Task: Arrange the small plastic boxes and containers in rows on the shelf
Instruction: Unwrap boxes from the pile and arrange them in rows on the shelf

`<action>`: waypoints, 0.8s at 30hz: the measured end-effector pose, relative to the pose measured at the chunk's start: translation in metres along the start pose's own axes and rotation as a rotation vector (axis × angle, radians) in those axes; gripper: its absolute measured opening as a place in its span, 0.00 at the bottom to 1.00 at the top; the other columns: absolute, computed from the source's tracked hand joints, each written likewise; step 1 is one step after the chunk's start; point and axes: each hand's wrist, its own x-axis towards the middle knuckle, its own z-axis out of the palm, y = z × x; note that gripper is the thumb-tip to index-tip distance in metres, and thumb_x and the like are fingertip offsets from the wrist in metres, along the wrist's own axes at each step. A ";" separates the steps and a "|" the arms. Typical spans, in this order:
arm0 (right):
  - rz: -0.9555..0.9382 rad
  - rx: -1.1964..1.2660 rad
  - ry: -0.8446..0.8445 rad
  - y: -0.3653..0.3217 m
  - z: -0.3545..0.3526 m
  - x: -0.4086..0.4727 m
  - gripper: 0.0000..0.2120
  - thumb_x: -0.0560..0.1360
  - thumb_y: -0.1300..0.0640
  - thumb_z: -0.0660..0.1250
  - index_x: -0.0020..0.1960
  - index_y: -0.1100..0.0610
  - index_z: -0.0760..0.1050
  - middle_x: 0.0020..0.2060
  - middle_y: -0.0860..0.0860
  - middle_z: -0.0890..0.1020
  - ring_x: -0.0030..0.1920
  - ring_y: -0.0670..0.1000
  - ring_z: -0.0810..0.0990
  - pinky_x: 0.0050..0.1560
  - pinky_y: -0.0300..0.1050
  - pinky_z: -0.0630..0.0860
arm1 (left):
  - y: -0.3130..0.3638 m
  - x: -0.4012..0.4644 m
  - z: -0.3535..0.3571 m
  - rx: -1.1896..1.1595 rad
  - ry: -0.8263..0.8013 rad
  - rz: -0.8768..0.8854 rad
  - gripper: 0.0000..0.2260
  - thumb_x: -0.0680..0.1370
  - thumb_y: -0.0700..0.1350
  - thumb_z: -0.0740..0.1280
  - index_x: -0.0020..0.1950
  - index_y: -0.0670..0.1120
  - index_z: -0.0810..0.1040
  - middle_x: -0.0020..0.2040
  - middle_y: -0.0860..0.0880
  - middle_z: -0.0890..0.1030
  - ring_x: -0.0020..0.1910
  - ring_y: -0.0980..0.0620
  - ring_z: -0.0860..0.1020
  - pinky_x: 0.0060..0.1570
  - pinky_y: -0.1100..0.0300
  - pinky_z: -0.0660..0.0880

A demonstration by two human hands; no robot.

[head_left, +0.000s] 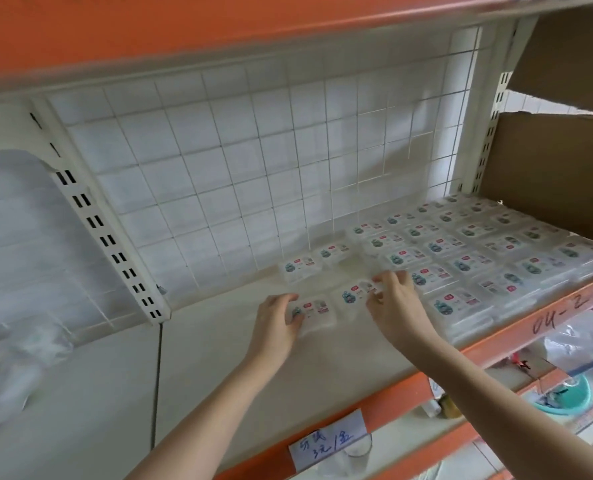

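- Near the frame's centre, on the white shelf [219, 341], two small clear plastic boxes are being handled, one per hand.
- Left box [314, 311] is gripped by the left hand [276, 323]; fingers are curled over its left edge, thumb at its near side.
- Right box [352, 297] is pinched at its right edge by the right hand [397, 306]; fingertips are closed on it.
- Both boxes lie flat, just beside each other, printed labels upward.
- Two more loose boxes [317, 259] are seen behind them, near the wire grid back panel [253, 161].
- Right of centre, arranged rows of boxes [478, 258] fill the shelf to the right edge, tightly packed.
- Cardboard box [551, 174] is noted at upper right, above the rows.
- Handwritten price tag [328, 439] is clipped to the orange shelf edge [402, 389], lower centre.
- White bags [14, 258] are piled at left.
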 end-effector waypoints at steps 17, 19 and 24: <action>-0.275 -0.542 -0.181 0.003 0.018 0.045 0.14 0.77 0.64 0.61 0.62 0.56 0.69 0.59 0.53 0.71 0.61 0.54 0.69 0.43 0.44 0.73 | 0.004 0.017 0.015 0.319 0.000 0.169 0.15 0.78 0.40 0.63 0.65 0.42 0.73 0.61 0.47 0.71 0.63 0.49 0.65 0.58 0.56 0.69; -0.277 -0.558 -0.197 0.000 0.019 0.053 0.15 0.76 0.65 0.61 0.63 0.58 0.68 0.60 0.54 0.71 0.62 0.55 0.69 0.48 0.46 0.75 | 0.007 0.027 0.018 0.324 0.000 0.141 0.15 0.78 0.40 0.63 0.64 0.42 0.74 0.60 0.46 0.71 0.63 0.48 0.66 0.57 0.53 0.71; -0.263 -0.563 -0.246 -0.007 0.021 0.065 0.16 0.78 0.63 0.58 0.66 0.61 0.66 0.62 0.58 0.69 0.64 0.57 0.67 0.57 0.47 0.74 | 0.012 0.043 0.024 0.323 -0.004 0.064 0.14 0.77 0.38 0.62 0.63 0.43 0.74 0.60 0.47 0.71 0.63 0.48 0.65 0.56 0.52 0.72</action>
